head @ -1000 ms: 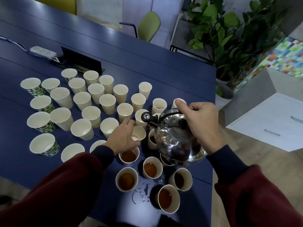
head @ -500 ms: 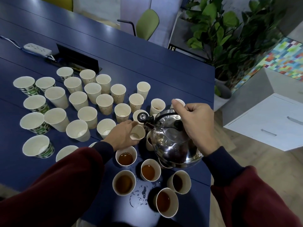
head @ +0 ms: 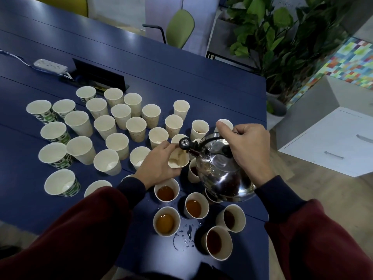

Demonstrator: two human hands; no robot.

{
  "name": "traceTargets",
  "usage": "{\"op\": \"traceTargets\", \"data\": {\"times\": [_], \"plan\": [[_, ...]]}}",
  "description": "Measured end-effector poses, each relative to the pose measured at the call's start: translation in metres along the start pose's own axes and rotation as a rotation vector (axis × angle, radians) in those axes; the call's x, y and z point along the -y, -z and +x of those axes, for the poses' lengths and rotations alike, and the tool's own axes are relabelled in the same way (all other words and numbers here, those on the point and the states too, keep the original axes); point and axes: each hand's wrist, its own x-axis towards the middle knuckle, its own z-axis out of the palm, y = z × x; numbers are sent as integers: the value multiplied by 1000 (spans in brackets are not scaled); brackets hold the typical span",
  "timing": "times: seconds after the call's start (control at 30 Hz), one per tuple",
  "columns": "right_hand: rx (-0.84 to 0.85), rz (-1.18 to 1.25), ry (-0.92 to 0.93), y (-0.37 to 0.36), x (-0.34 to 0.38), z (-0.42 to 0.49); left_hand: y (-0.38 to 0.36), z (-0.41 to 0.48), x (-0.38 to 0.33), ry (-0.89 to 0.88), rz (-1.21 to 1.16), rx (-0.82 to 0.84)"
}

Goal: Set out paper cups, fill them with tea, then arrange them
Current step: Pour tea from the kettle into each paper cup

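Left grip (head: 159,164) curled round a paper cup (head: 179,161), tilted just under the spout; right grip (head: 249,147) clamped on the kettle (head: 222,174) handle, above filled cups (head: 166,193) near the counter (head: 181,81) edge.

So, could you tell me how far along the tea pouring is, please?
Done: cups are set out on the table, and several near cups hold tea. In hand: the left hand holds a paper cup at the spout of the kettle, gripped by the right hand. Left: the many empty cups beyond, then arranging.
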Motion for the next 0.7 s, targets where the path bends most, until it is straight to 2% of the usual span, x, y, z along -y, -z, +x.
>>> {"op": "traceTargets", "data": {"times": [0.7], "plan": [[-75, -29, -96, 0, 22, -17, 9, 9, 16, 9, 69, 186]]}}
